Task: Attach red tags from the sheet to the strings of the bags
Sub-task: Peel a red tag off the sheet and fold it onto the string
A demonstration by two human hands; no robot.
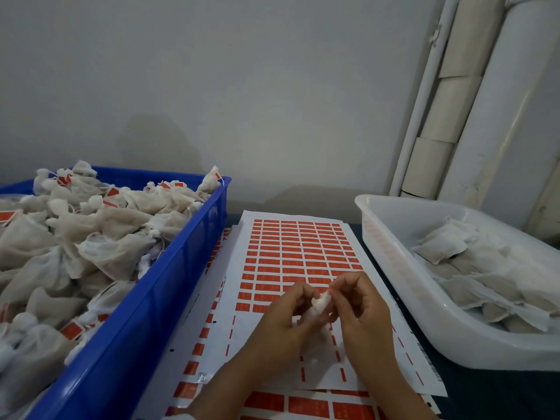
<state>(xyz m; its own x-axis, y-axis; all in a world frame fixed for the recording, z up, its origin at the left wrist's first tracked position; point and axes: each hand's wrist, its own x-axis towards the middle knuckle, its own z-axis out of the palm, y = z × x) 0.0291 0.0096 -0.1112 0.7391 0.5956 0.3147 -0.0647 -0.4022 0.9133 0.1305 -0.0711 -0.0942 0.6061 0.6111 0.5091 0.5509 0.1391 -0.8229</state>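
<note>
Dark table (485,398) under blue bin (157,298), tag sheets (291,256), white tray (394,256)

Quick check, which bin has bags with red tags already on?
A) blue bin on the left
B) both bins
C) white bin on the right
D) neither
A: red tags show among the bags in the blue bin, while the bags in the white bin show none.
</note>
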